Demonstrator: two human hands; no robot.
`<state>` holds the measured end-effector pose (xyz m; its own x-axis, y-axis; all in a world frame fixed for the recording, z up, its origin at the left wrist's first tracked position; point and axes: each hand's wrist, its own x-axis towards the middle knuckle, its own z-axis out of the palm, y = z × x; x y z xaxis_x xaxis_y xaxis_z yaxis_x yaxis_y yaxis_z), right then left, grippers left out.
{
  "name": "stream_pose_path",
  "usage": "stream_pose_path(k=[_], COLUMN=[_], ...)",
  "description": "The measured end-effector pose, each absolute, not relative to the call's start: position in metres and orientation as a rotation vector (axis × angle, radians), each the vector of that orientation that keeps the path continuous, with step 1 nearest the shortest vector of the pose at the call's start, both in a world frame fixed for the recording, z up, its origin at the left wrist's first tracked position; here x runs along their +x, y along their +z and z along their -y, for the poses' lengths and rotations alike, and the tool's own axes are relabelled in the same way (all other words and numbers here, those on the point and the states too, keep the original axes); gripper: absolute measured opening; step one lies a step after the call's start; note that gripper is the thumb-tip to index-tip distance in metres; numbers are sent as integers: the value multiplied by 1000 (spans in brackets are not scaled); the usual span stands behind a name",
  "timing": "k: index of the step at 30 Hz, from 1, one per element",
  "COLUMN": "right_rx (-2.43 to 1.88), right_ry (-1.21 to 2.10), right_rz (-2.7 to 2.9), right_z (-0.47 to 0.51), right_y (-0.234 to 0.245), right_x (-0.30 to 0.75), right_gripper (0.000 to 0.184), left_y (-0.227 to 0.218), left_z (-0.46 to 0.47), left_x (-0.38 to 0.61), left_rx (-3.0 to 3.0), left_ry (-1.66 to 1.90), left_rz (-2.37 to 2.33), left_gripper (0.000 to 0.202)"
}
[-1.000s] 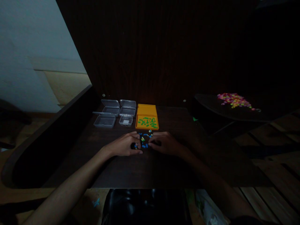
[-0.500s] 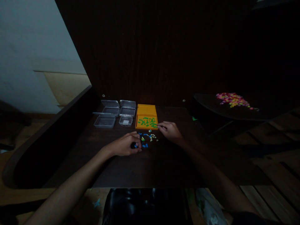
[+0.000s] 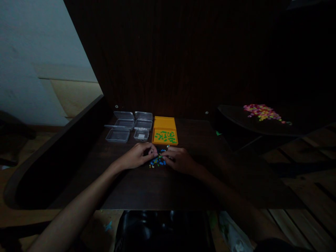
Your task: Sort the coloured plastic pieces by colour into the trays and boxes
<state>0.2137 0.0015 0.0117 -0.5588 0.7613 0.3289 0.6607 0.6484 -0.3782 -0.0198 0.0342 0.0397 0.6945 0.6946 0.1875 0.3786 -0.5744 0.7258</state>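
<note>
Fingers (image 3: pixel 150 157) of left hand (image 3: pixel 136 155) and right hand (image 3: pixel 182 161) partly hide blue pieces (image 3: pixel 161 163); whether pinching any, I cannot tell.

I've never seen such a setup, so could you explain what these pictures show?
There is no machine here, just a person's bare left hand and right hand. All the pictures come from one camera worn on the head, looking forward and down. The hands are close together over tiny blue, yellow and green pieces, perhaps building bricks, on a dark tabletop. What each grip holds is too small and dark to tell. Just beyond them sits an open orange-yellow box with small green pieces in it; to its left stand four clear plastic boxes. Far right, a heap of pink and yellow bits lies on a dark ledge.
</note>
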Motion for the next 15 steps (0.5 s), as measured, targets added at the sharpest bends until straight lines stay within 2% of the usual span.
stream_pose_path(k=[6, 15], right_rx=[-1076, -1075], right_ry=[221, 278], right_rz=[2600, 2612], right_z=[10, 8], right_y=[14, 12], right_x=[200, 200], right_gripper=[15, 11], left_y=[31, 22], left_z=[-42, -46], left_x=[-21, -18], left_rx=[2205, 2331], left_ry=[820, 988], left_rz=[-970, -1109], left_gripper=[19, 16])
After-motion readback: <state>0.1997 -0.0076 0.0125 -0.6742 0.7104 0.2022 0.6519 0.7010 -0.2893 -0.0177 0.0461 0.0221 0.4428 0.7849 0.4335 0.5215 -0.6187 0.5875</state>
